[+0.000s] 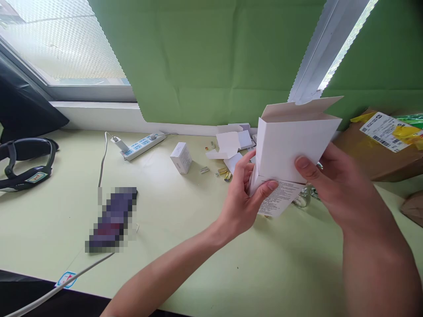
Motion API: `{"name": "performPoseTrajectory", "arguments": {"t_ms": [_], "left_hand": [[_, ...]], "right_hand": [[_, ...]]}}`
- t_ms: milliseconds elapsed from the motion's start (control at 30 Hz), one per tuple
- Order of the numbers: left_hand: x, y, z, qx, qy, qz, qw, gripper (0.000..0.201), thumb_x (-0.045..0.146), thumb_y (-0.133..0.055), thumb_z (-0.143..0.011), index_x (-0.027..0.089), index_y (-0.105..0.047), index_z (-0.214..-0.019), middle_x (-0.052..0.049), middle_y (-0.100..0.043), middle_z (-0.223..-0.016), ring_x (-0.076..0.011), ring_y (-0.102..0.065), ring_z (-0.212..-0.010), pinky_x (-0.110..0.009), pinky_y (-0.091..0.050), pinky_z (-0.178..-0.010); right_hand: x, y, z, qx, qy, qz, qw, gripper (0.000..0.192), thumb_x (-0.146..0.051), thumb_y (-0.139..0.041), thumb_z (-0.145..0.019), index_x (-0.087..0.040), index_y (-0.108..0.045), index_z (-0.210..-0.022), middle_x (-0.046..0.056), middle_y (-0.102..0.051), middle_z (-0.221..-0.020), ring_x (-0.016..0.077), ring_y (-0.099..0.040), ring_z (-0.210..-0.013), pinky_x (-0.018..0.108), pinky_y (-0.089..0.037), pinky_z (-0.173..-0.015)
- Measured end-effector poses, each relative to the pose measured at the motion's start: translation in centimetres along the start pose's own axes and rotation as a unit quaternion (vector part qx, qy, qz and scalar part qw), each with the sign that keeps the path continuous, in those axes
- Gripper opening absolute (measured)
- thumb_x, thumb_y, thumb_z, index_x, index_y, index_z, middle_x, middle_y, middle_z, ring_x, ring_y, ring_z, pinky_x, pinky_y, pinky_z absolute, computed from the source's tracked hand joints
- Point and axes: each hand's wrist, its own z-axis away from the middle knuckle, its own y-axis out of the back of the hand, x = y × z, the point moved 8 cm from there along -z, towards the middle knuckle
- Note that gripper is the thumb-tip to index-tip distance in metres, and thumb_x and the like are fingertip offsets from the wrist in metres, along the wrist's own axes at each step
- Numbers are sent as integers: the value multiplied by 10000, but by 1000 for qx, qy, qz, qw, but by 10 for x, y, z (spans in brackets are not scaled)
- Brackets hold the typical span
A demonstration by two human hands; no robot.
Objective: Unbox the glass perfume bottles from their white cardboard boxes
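A white cardboard box [280, 149] is held up over the right part of the table, its top flaps standing open. Beneath it hangs a white panel covered in small print [284, 198]; whether it is a flap of the same box or a separate sheet I cannot tell. My left hand [244, 193] grips the lower left side, thumb on the front. My right hand [333, 185] clasps the right side, its thumb pressed on the front face. Behind the box, partly hidden, lie shiny clear or metallic pieces [301, 199]. What the box contains is out of sight.
A small white box [181, 157] stands mid-table, near small metallic cylinders [223, 171] and flattened white cartons [228, 144]. Leftward are a power strip [145, 146], a pixelated dark device [112, 220], a cable [62, 286] and a black headset [29, 163]. A taped brown carton [383, 163] sits right.
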Motion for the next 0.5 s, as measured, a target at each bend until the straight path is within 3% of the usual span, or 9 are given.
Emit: {"name": "performPoseTrajectory", "arguments": {"t_ms": [167,400,500], "left_hand": [[1,2,-1,10,-2,-7,1000,627,406,-609,-921,344,-267,-1443,-83,-527,-1308,-210,-589,-1084,-389,-553,-890],[4,4,1,35,-17,-22,999,635,425,-587,-932,372,-216,-1444,-65,-550,-1257,-203,-604,-1081,-363,-568,-865],[3,5,0,40,-16,-18,999,617,417,-586,-934,378,-234,-1439,-59,-548,-1255,-200,-602,-1069,-358,-569,-847]], "right_hand": [[3,-13,2,12,-1,-99,995,282,-492,-697,-826,-358,-687,-1074,0,-588,-981,166,-574,-818,310,-525,-694],[8,-34,9,53,-22,-161,985,241,-510,-604,-886,-374,-670,-1075,11,-604,-1115,235,-585,-1106,393,-542,-867],[3,-29,7,61,9,-119,991,247,-515,-559,-915,-374,-663,-1090,11,-569,-1057,212,-581,-1056,370,-530,-840]]}}
